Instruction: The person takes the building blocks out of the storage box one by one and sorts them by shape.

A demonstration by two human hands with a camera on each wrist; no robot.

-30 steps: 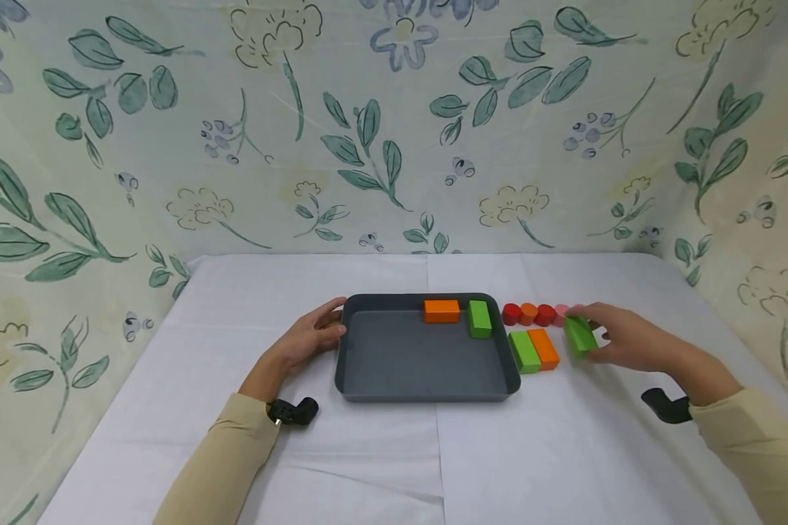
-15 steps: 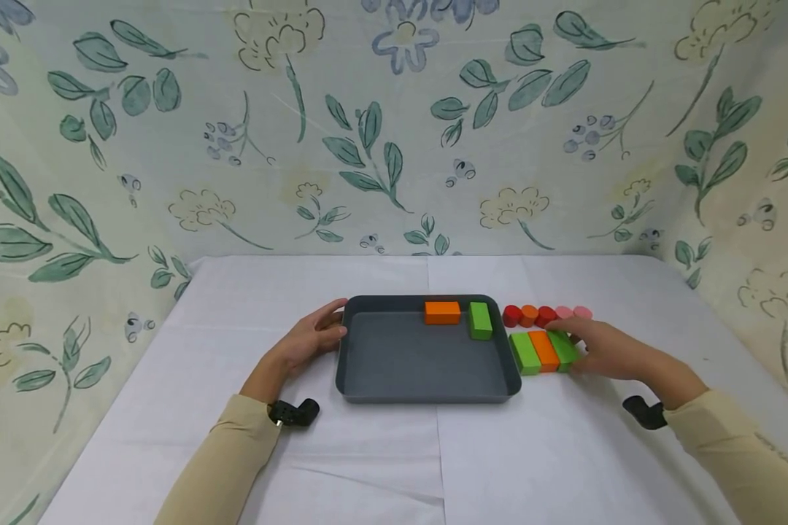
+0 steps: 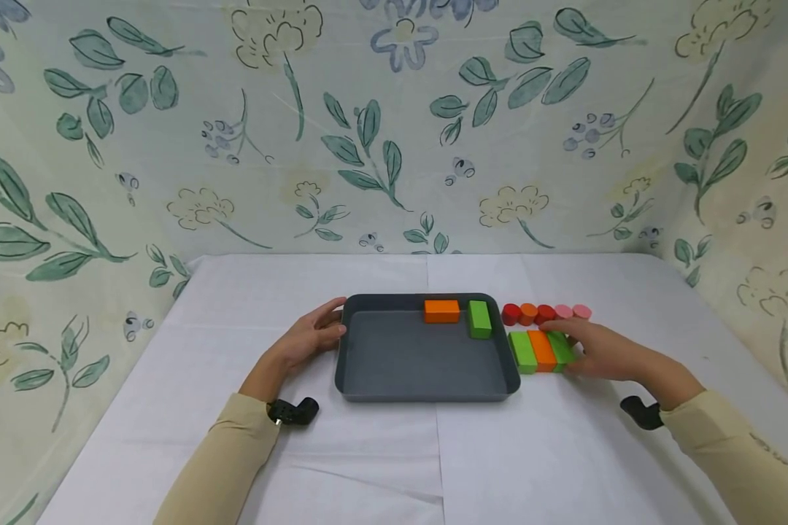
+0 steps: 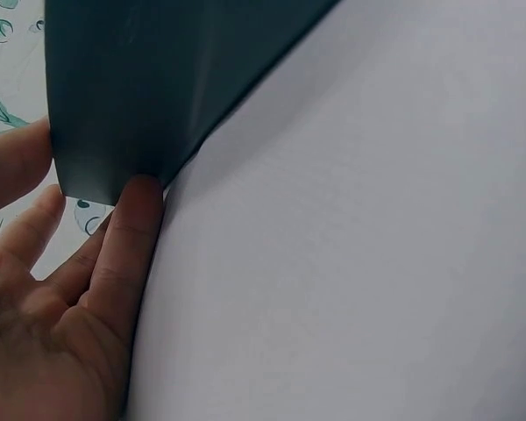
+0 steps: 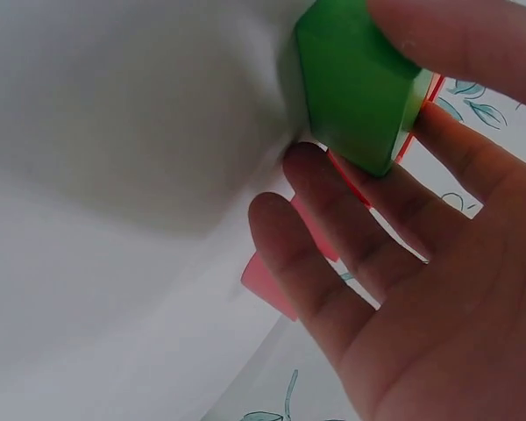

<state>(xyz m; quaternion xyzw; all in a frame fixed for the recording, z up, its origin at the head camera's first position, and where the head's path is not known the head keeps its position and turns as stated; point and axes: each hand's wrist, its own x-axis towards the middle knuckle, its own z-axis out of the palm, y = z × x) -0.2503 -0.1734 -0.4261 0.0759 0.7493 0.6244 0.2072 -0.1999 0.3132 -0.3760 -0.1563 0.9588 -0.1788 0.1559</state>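
Note:
My right hand [image 3: 602,350] is at the right end of a row of blocks and pinches a green block [image 5: 355,83] between thumb and fingers. That block stands directly beside an orange block [image 3: 542,351], which has another green block [image 3: 523,353] on its left. Along the left side of a dark grey tray [image 3: 427,364], my left hand [image 3: 308,337] rests its fingertips on the outer wall. The left wrist view shows those fingers nearly straight against the tray. Inside the tray, an orange block [image 3: 441,312] lies at the back and a green block [image 3: 479,319] near the right wall.
Behind the row of blocks runs a line of short cylinders: a red cylinder [image 3: 511,314], an orange cylinder [image 3: 528,314], another red cylinder [image 3: 545,313] and two pink cylinders [image 3: 573,312]. A white cloth [image 3: 368,467] covers the table, and a floral curtain [image 3: 394,146] hangs behind it.
My right hand has moved left with the green block and brought it down beside the orange block, uncovering the pink cylinders. The left hand and the tray have stayed in place.

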